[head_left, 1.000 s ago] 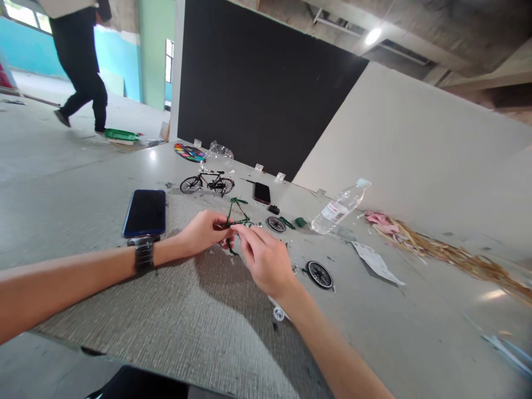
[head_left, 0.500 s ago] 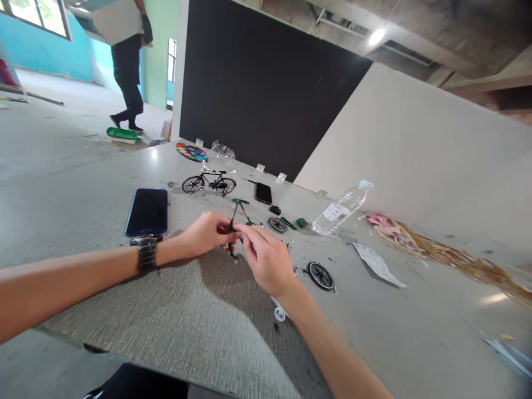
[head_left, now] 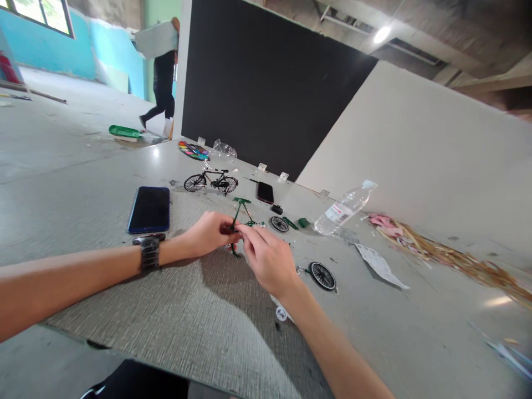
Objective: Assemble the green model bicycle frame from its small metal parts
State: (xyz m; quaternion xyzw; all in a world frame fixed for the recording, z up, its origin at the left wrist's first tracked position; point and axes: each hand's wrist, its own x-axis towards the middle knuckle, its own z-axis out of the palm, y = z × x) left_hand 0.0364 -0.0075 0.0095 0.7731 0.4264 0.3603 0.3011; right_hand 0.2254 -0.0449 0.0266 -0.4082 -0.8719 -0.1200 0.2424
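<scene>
A small green model bicycle frame (head_left: pixel 240 209) is pinched between the thumb and fingers of my left hand (head_left: pixel 214 230). From the other side my right hand (head_left: pixel 266 252) closes its fingertips on the same frame; any small part between them is hidden. Just beyond lies a loose model wheel (head_left: pixel 280 224) beside a green fender-like piece (head_left: pixel 290 223). To the right of my right hand rests another wheel (head_left: pixel 322 275) joined to a green part. A complete black model bicycle (head_left: pixel 211 181) stands farther back.
A dark blue phone (head_left: pixel 149 209) lies left, another phone (head_left: pixel 265 192) behind. Plastic bottle (head_left: pixel 344 208), paper sheet (head_left: pixel 380 266) and straw-like strips (head_left: pixel 449 249) are to the right. A paint palette (head_left: pixel 194 150) sits by the black panel (head_left: pixel 266 83). A person (head_left: pixel 162 77) carries a board in the background.
The person in the background has walked right, toward the black panel. My hands stay on the green frame with barely any shift; the view has moved slightly.
</scene>
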